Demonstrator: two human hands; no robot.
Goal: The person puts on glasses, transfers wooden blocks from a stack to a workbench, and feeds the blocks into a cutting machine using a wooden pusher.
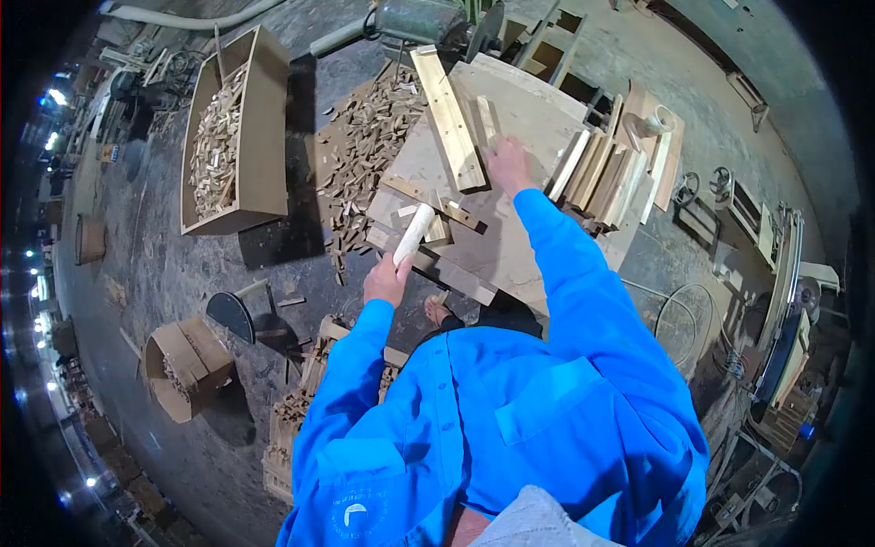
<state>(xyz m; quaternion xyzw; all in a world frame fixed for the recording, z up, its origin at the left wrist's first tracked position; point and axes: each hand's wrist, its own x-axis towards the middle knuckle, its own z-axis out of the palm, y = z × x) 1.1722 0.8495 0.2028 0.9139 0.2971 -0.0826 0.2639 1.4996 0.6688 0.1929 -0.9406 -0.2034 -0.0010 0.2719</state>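
Observation:
My left hand (387,281) is closed around the lower end of a pale, thick wooden stick (415,234), which points up and away over the near edge of the worktable (499,242). Under and beside the stick lie short wood pieces (440,228) and a small crosswise slat (460,214). Farther forward, my right hand (509,167) has its fingers closed at the near end of a thin wooden strip (486,117). Just left of that hand, a long wooden board (448,118) with dark spots along it lies lengthwise on the table.
Stacked wooden strips (602,178) lie at the table's right side. Many small offcuts (369,150) are heaped at its left. A large wooden bin (260,132) of offcuts, a cardboard box (187,365) and a round-topped stool (230,316) stand on the floor to the left.

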